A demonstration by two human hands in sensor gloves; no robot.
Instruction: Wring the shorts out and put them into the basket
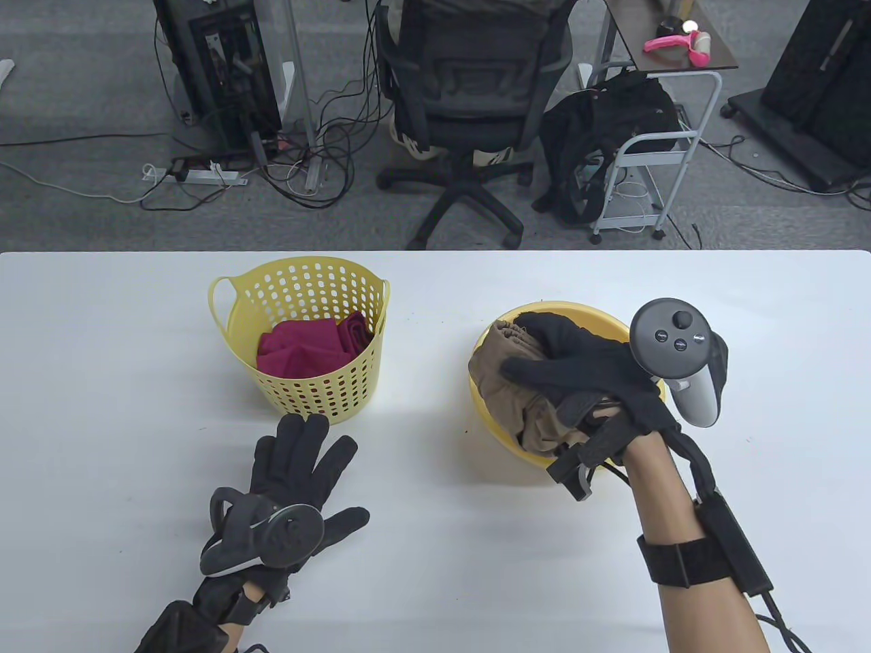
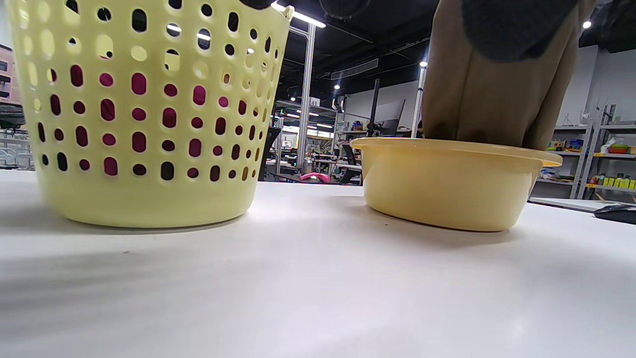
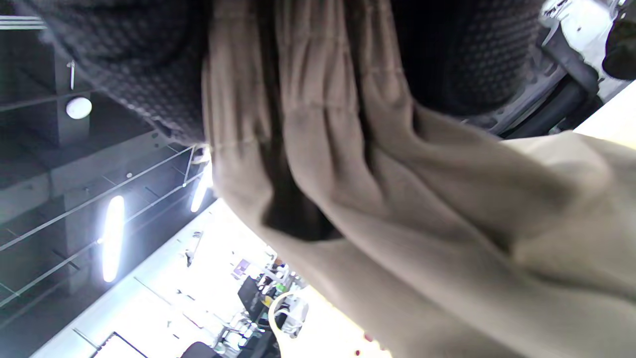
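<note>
Tan shorts are bunched over a yellow basin on the right of the table. My right hand grips them from above, fingers curled round the cloth and lifting it out of the basin. Up close, the right wrist view shows the shorts under the gloved fingers. In the left wrist view the shorts hang into the basin. The yellow perforated basket stands at the left with a magenta garment inside. My left hand lies flat on the table before it, fingers spread, holding nothing.
The white table has its far edge just behind the basket and basin. Beyond it are an office chair, a cart and cables on the floor. The basket stands close in front of my left wrist.
</note>
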